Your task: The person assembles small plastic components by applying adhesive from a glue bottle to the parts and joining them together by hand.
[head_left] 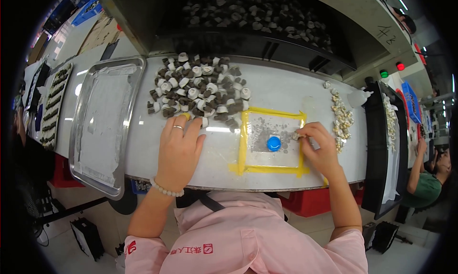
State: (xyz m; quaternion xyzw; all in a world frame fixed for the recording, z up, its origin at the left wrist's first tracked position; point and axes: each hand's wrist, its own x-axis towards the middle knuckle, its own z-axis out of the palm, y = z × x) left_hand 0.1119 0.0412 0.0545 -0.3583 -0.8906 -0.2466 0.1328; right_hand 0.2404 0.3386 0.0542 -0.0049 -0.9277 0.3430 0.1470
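A small piece (296, 136), hard to make out, is pinched between the right hand's (320, 147) thumb and fingers at the right edge of the yellow tape frame (273, 169), near the table's (217, 162) front edge. A light fingertip pinch, clear of the blue cap (273, 143), should suit it. Palm down, the left hand (175, 152) reaches the parts pile's (195, 90) near edge; I cannot tell its grip.

Over there, one wide head-worn view peers down, close above the left hand (180, 142) and right hand (321, 147), bench (281, 90) beyond.
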